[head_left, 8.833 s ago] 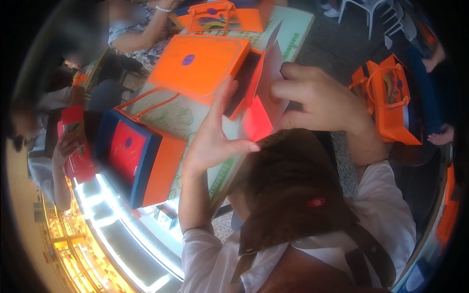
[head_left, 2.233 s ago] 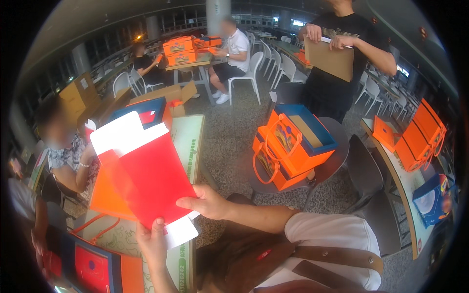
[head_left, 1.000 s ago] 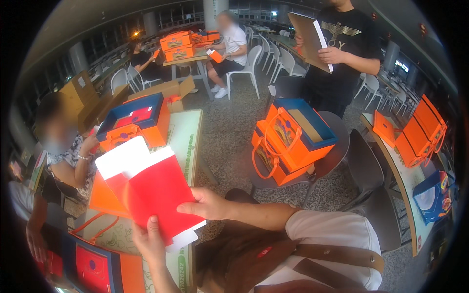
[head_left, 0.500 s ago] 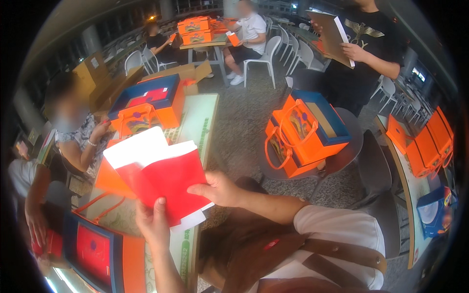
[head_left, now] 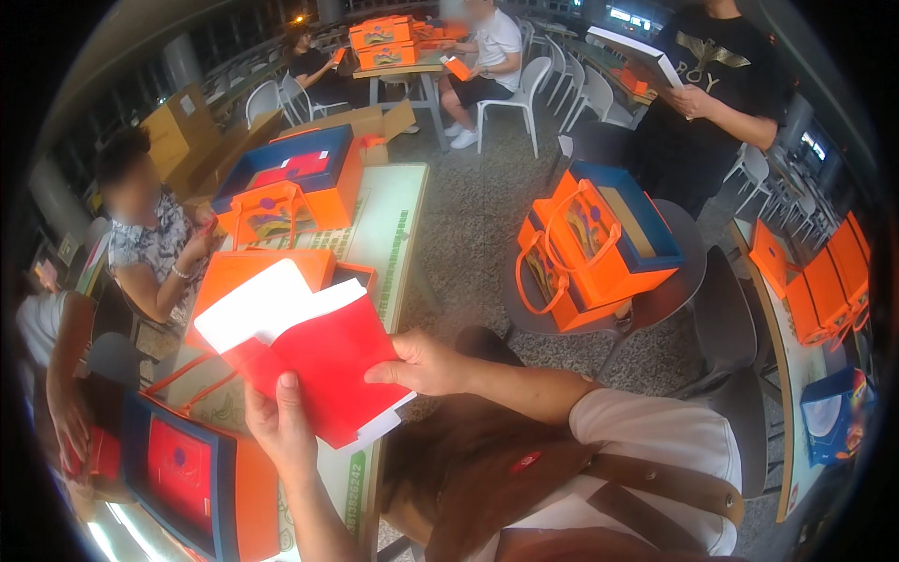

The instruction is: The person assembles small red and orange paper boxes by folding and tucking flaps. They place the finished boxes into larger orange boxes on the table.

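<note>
I hold a red envelope (head_left: 323,370) with a white card (head_left: 262,304) sticking out of its top left, over the table. My left hand (head_left: 281,436) grips its lower edge with the thumb on the red front. My right hand (head_left: 421,361) pinches its right edge. Under the envelope lies an orange box (head_left: 245,270) on the pale green table (head_left: 389,220). A blue-rimmed box with a red inside (head_left: 183,473) stands at the lower left.
An orange and blue gift box with an orange bag (head_left: 286,187) sits farther up the table. A person in a patterned top (head_left: 154,248) sits at the left. On a chair to the right rests another orange bag and box (head_left: 599,244). A person in black (head_left: 721,84) stands behind it.
The view has tilted down and toward the table. The red envelope with the white card stays in both hands, now lower and nearer the orange box.
</note>
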`<state>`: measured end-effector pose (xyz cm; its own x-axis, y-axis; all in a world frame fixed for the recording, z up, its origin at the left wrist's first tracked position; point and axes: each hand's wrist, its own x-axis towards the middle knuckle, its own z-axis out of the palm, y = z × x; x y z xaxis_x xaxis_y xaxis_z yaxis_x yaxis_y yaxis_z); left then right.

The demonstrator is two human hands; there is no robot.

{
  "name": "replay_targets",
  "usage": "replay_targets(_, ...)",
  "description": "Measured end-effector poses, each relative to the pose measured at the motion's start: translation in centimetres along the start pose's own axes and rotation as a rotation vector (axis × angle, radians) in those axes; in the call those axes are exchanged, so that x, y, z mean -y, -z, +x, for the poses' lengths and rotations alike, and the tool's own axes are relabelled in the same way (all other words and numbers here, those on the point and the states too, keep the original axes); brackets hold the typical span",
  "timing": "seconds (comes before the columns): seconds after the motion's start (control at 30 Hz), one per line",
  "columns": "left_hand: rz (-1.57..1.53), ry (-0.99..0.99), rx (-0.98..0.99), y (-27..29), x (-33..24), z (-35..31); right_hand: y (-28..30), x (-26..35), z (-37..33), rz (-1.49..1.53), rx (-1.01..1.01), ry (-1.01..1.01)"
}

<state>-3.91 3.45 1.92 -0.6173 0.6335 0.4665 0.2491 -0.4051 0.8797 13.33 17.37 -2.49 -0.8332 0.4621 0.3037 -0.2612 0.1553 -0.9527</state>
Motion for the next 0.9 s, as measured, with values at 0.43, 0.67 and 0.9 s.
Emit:
replay_targets(0.43, -0.079, 0.034, 0.054, 1.0, 1.3, 0.6, -0.3, 0.4, -0.7, 0.008, 0.037, -0.059)
replay_targets(0.67, 0.012, 0.027, 0.009, 1.6, 1.7, 0.8, -0.6, -0.3, -1.0, -0.023, 0.063, -0.081)
replay_targets(0.9, 0.055, 0.022, -0.060, 2.2, 1.1, 1.2, -0.9, -0.2, -1.3, -0.048, 0.030, -0.005)
